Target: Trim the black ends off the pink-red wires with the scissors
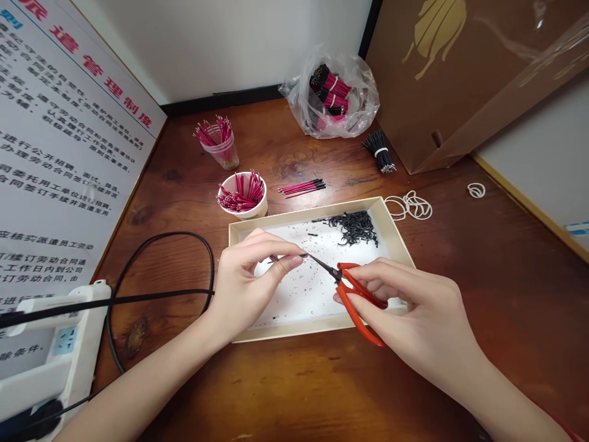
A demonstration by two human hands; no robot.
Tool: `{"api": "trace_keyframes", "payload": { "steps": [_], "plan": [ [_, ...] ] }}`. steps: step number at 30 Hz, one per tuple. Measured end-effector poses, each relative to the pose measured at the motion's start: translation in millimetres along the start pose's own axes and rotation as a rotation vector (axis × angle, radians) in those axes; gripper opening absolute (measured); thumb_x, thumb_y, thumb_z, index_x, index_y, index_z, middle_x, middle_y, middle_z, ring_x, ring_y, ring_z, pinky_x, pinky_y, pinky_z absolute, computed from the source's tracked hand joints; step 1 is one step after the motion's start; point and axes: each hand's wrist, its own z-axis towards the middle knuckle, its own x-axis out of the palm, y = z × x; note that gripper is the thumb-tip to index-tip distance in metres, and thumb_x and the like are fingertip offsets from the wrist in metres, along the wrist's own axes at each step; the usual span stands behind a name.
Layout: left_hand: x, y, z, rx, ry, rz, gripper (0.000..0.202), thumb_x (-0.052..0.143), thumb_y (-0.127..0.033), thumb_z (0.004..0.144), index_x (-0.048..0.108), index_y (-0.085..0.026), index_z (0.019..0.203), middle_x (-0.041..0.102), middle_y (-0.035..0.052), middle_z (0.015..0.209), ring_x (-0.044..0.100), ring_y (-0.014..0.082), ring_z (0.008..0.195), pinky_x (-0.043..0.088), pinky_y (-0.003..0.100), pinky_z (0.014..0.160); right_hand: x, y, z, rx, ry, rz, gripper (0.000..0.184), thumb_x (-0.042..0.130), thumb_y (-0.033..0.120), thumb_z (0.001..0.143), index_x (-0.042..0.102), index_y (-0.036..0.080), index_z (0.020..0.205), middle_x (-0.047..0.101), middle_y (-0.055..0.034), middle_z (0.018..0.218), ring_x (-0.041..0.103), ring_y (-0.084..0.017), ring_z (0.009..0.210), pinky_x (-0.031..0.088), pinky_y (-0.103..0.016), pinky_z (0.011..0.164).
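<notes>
My left hand (242, 282) pinches a short black wire (288, 258) between fingertips — right hand (414, 307) grips red-handled scissors (350, 304).
Blade tips point up-left, nearly touching the wire's end — above the cardboard tray (299, 213).

Reddish-brown wooden desk (497, 307), viewed from above. A shallow cream tray (299, 215) is placed near the centre. A paper cup (243, 212) and a clear plastic cup (219, 150), each holding red wires, are set behind it at left. A plastic bag (363, 92) of wires, a tied black wire bundle (380, 150), loose red wires (301, 188) and rubber bands (416, 205) are laid beyond and beside the tray; a black cable (175, 232) is looped at left.
</notes>
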Motion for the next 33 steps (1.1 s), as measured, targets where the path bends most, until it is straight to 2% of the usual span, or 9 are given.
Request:
{"api": "trace_keyframes", "payload": {
  "steps": [6,11,16,22,33],
  "plan": [
    [-0.4,0.2,0.5,-0.013,0.001,-0.03,0.015,0.075,-0.007,0.079,0.079,-0.021,0.077,0.076,-0.0004,0.073,0.063,0.0122,0.067,0.048,0.025,0.06,-0.3,0.8,-0.9,0.036,0.019,0.021,0.007,0.068,0.016,0.083,0.068,0.021,0.078,0.057,0.0031,0.059,0.049,-0.011,0.051,0.044,-0.024,0.048],
    [0.1,0.6,0.7,-0.025,0.003,-0.045,0.015,0.075,-0.008,0.079,0.079,-0.022,0.077,0.077,-0.0003,0.073,0.063,0.0124,0.068,0.048,0.025,0.062,0.1,2.9,1.7,-0.015,-0.001,-0.007,0.008,0.068,0.017,0.08,0.062,0.021,0.078,0.059,0.0031,0.062,0.051,-0.011,0.054,0.046,-0.025,0.051],
    [0.3,0.0,0.6,-0.021,0.003,-0.049,0.016,0.075,-0.007,0.078,0.079,-0.022,0.077,0.076,0.0002,0.073,0.063,0.0129,0.067,0.048,0.025,0.06,1.0,2.6,2.5,0.0,0.006,0.0,0.005,0.068,0.018,0.081,0.064,0.021,0.08,0.06,0.0027,0.063,0.053,-0.011,0.054,0.045,-0.024,0.05],
    [-0.2,0.1,0.2,-0.027,0.008,-0.054,0.017,0.075,-0.007,0.078,0.079,-0.023,0.077,0.076,-0.0003,0.073,0.063,0.013,0.068,0.048,0.026,0.06,0.4,2.6,1.8,0.022,0.022,0.011,0.009,0.066,0.012,0.078,0.066,0.022,0.077,0.058,0.004,0.06,0.049,-0.01,0.052,0.044,-0.024,0.049],
    [0.3,0.8,1.3,-0.055,0.021,-0.087,0.016,0.075,-0.008,0.078,0.08,-0.023,0.077,0.077,0.0008,0.074,0.063,0.0137,0.068,0.049,0.026,0.062,-1.6,3.2,1.9,0.005,0.04,-0.004,0.008,0.068,0.017,0.082,0.067,0.021,0.076,0.056,0.0035,0.058,0.047,-0.01,0.051,0.042,-0.023,0.047]
  ]
}}
